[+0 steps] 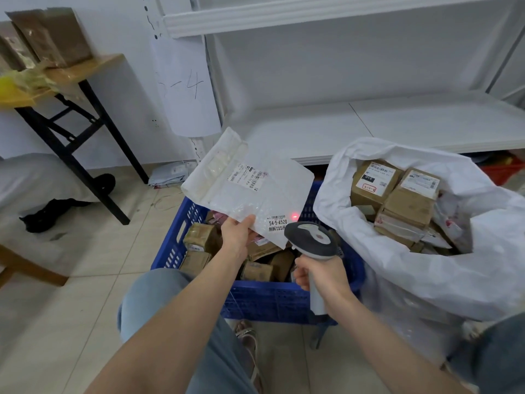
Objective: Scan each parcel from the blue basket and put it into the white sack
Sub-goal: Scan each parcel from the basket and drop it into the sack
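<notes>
The white parcel (250, 183) is being pinched at its lower edge by the left hand (237, 237), above the blue basket (267, 300). The right hand (321, 277) is gripping the scanner (311, 240) just beside it. The white sack (426, 280) is standing open, right of both hands.

The parcel (255, 194) in the left hand (235, 237) is white. The basket (267, 301) beneath that hand is blue and slotted.
</notes>
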`<state>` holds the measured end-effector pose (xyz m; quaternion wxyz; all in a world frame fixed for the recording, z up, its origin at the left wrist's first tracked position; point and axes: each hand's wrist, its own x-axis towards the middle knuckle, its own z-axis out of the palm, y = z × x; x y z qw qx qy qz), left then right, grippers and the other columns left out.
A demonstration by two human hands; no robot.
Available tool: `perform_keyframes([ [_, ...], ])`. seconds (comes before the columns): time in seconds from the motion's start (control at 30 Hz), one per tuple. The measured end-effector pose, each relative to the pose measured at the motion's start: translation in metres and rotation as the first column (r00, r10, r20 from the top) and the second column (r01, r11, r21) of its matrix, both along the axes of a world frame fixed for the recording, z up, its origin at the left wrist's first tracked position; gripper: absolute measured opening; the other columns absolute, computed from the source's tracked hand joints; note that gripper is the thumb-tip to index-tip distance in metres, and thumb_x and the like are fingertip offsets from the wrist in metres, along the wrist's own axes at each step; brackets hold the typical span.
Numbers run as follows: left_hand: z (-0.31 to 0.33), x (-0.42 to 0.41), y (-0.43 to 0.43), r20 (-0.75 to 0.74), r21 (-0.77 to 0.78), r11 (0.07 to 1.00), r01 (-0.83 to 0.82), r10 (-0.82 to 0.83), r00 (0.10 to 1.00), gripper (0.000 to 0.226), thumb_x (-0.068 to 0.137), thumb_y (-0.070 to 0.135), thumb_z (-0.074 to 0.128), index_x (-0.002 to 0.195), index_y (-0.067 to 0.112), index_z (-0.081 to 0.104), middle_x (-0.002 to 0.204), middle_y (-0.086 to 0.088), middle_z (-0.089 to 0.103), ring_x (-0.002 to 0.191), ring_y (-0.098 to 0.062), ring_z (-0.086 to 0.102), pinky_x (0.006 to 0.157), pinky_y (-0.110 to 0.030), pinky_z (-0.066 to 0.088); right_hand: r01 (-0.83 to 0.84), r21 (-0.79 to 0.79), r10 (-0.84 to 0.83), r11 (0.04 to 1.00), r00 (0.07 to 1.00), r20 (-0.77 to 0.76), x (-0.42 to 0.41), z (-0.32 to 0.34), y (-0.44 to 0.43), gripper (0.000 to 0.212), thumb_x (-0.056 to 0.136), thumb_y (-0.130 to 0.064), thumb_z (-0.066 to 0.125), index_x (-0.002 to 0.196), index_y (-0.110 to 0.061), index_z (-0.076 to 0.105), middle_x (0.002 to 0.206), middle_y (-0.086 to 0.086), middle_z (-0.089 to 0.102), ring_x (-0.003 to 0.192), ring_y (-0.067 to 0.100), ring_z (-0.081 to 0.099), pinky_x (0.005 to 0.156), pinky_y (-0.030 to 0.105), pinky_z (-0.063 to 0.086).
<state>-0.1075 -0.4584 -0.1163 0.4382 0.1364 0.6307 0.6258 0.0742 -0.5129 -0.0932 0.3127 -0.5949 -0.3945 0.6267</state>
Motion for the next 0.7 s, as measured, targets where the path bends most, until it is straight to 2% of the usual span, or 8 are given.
perform_keyframes([
  [0.13,-0.002,0.002,-0.001,0.004,0.010,1.000,0.010,-0.010,1.000,0.026,0.092,0.001,0.057,0.117,0.006,0.056,0.115,-0.015,0.065,0.103,-0.032,0.065,0.084,-0.044,0.056,0.013,-0.019,-0.013,1.000,1.000,-0.013,0.003,0.002,-0.004,0.017,0.084,-0.002,0.062,0.067,-0.002,0.065,0.051,0.004,0.063,0.044,0.012,0.055,0.049,0.024,0.047],
  [0.3,-0.002,0.001,-0.001,0.005,0.003,1.000,0.029,-0.029,1.000,0.016,0.092,0.003,0.059,0.104,0.014,0.059,0.114,-0.014,0.067,0.100,-0.031,0.067,0.087,-0.052,0.054,0.018,-0.033,-0.019,0.999,0.999,-0.028,0.005,0.003,-0.001,0.021,0.084,-0.003,0.062,0.064,-0.003,0.064,0.050,0.003,0.062,0.044,0.011,0.055,0.049,0.023,0.048],
  [0.5,0.005,0.005,-0.002,-0.002,0.017,0.999,0.047,-0.047,0.999,0.019,0.092,0.003,0.057,0.109,0.011,0.057,0.114,-0.013,0.067,0.101,-0.030,0.067,0.082,-0.042,0.057,0.009,-0.056,-0.011,0.998,1.000,-0.021,0.003,0.001,0.004,0.026,0.084,-0.005,0.062,0.059,-0.006,0.061,0.046,0.001,0.060,0.043,0.011,0.054,0.049,0.024,0.046],
  [0.63,0.009,0.007,-0.002,-0.022,0.030,0.998,0.051,-0.051,0.998,0.020,0.092,0.002,0.057,0.112,0.007,0.057,0.116,-0.018,0.066,0.102,-0.035,0.066,0.068,-0.035,0.057,0.018,-0.061,-0.020,0.998,0.999,-0.036,0.004,0.001,0.005,0.028,0.083,-0.005,0.063,0.056,-0.007,0.059,0.045,0.001,0.059,0.042,0.011,0.053,0.050,0.025,0.045],
  [0.7,0.012,0.009,-0.003,-0.045,0.014,0.998,0.064,-0.063,0.997,0.025,0.093,0.003,0.057,0.118,0.004,0.056,0.118,-0.022,0.064,0.105,-0.041,0.064,0.068,-0.037,0.058,0.035,-0.041,-0.036,0.999,0.998,-0.041,0.004,0.004,0.005,0.026,0.083,-0.005,0.064,0.057,-0.006,0.061,0.046,0.001,0.061,0.041,0.009,0.054,0.051,0.025,0.047],
])
